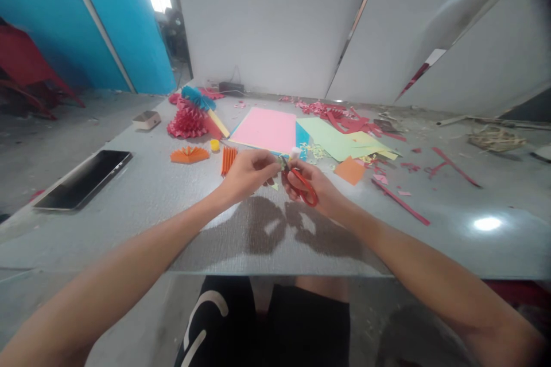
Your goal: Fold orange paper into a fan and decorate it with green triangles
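1. The left hand (249, 172) is reaching in over the table (146, 229), its thumb and index finger closing together at the tips.
2. Those fingertips are pinching what is looking like a small green paper piece (282, 161); its outline is too small and blurred to tell.
3. The other left fingers are curling under the palm, partly hidden.
4. The right hand (325, 189) is gripping the red-orange scissors (310, 198), its fingers bending around and through the handles.
5. The scissors' dark blades are pointing up and leftward, meeting the green piece just beside the left fingertips; how far apart the blades are standing, I cannot tell.
6. Both hands are hovering close together near the middle of the table, casting shadows below.
7. Behind them, a pink sheet (269, 129) is lying flat, with light green paper (340, 135) spreading to its right.
8. An orange paper square (349, 171) is resting beyond the right hand, while a pleated orange strip (229, 159) is sitting just beside the left hand.
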`<state>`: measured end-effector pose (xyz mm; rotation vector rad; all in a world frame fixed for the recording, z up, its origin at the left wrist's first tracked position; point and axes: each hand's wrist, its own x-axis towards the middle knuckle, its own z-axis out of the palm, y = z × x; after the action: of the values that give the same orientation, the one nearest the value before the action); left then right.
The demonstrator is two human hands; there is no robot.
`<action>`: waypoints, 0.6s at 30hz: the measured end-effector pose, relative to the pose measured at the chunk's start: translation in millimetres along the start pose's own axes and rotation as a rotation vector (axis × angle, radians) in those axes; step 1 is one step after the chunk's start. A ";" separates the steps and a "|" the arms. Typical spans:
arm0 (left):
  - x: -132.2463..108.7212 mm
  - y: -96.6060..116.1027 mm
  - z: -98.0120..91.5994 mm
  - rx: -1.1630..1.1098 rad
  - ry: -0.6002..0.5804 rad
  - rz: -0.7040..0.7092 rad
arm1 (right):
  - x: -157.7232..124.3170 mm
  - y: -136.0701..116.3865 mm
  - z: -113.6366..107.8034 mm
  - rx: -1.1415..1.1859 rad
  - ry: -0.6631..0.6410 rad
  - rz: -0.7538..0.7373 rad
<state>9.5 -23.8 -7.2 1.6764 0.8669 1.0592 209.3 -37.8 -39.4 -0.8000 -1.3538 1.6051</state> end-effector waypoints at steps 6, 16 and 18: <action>0.4 0.2 0.2 -0.064 -0.064 -0.057 | -3.0 -2.2 8.0 -0.023 0.000 -0.035; 1.2 -6.7 -0.8 -0.099 -0.105 -0.043 | -3.6 3.7 7.6 -0.063 -0.008 -0.051; 1.5 -6.0 -0.9 -0.112 -0.107 -0.043 | -3.7 3.7 8.2 -0.060 0.001 -0.045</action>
<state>8.7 -20.3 -12.3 1.5987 0.7577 0.9616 202.8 -44.8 -41.5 -0.7998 -1.4158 1.5351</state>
